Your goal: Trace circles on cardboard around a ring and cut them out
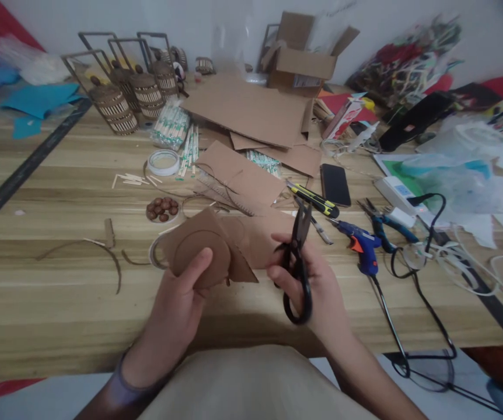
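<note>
My left hand [184,303] grips a piece of brown cardboard [208,233] with a round outline on it, the thumb lying across the circle. A cut runs along the circle's right side, where a corner flap hangs away. In my right hand [317,286] is a pair of black scissors [299,251], blades pointing up and slightly parted, clear of the cardboard. Another cardboard piece [273,224] lies on the table behind the hands. Left of it stands a small dish of brown nuts or beads [162,209].
To the right lie a yellow utility knife [315,200], a phone [335,184], a blue glue gun [360,242] with its cord, and pliers [391,226]. Tape [163,162], wrapped sticks [170,123] and large cardboard sheets [251,111] are farther back. Several slatted lanterns [111,108] stand back left.
</note>
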The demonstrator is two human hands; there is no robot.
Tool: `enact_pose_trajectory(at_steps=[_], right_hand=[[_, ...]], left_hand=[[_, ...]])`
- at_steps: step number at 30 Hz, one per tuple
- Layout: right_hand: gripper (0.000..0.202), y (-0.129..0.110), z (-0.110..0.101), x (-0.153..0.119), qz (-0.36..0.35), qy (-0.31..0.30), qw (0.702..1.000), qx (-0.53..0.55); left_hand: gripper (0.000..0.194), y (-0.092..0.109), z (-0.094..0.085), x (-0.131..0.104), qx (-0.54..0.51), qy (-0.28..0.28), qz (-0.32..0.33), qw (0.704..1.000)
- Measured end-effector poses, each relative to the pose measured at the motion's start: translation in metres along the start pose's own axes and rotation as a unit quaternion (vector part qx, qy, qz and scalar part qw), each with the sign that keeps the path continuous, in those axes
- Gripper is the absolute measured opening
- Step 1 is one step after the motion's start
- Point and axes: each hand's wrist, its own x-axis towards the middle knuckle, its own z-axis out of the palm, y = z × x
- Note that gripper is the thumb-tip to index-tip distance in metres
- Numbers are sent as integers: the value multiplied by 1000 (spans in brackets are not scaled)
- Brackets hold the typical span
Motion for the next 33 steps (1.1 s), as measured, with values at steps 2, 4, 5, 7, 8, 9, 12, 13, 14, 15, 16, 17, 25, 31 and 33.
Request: enact_pose_trajectory(at_steps=[2,4,5,7,8,9,12,13,14,15,16,17,25,31,33], right_hand=[[53,-3,3,7,19,-30,999,23],[52,-2,8,10,42,-66,995,67],[51,0,11,11,50,-73,992,87],[49,4,16,12,59,-71,989,119],[48,6,18,12,57,-64,988,132],[47,8,20,12,55,-58,986,144],[46,11,21,12,51,-40,982,177],[46,11,20,13,52,-35,981,183],[46,11,20,13,52,-30,981,184],[46,11,19,14,53,-27,981,183],[45,11,19,14,52,-24,982,181],[45,12,19,15,53,-23,981,183],[50,18,16,15,87,-51,971,215],[46,12,12,9,91,-55,974,202],[45,12,13,9,89,-30,975,199]], left_hand=[[50,-2,7,-4,-36,-10,-20,999],[54,-1,14,-8,-78,-20,-50,996],[56,0,16,-9,-89,-25,-62,994],[59,2,19,-11,-107,-29,-95,989],[59,3,19,-11,-113,-31,-113,987],[56,4,19,-12,-122,-38,-133,983],[43,5,18,-13,-161,-60,-192,966],[39,5,18,-13,-167,-64,-204,963],[36,5,18,-13,-168,-68,-214,960],[33,5,18,-13,-164,-71,-221,959],[30,5,18,-13,-159,-77,-228,957],[29,5,18,-13,-156,-85,-233,956],[30,3,15,-11,-174,-116,-234,950],[48,0,16,-10,-110,-130,-181,969],[52,0,16,-7,-85,-146,-164,972]])
